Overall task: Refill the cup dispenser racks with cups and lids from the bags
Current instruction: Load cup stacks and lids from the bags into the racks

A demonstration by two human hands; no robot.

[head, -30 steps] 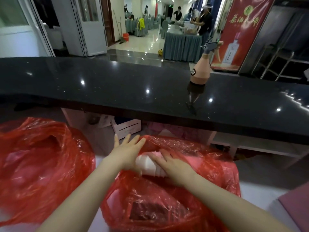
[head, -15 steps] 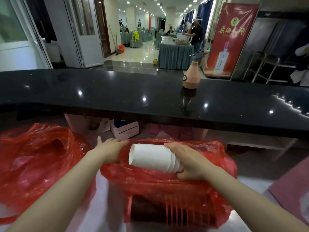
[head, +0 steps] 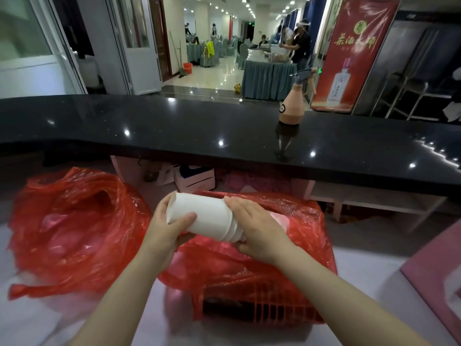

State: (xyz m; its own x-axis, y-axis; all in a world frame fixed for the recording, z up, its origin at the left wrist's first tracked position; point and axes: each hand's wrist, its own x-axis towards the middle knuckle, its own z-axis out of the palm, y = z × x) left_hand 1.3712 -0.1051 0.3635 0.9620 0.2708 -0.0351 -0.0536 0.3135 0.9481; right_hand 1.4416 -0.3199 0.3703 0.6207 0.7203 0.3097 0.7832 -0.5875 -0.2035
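Observation:
A stack of white paper cups (head: 208,216) lies sideways in the air above a red plastic bag (head: 287,265), open end to the left. My left hand (head: 169,224) grips the stack's left end, thumb across the front. My right hand (head: 257,231) wraps round the right end, where the nested rims show. A second red plastic bag (head: 74,226) sits open on the left, with pinkish contents showing dimly through it. No dispenser rack is in view.
A long black counter (head: 174,131) runs across in front, with a tan spray bottle (head: 292,106) standing on it. Boxes (head: 194,177) sit beneath it. A pink surface (head: 439,278) lies at the right. People and draped tables fill the hall beyond.
The cup stack came up out of the right bag. My left hand left the bag's edge and took hold of the stack's left end; my right hand stays on the other end.

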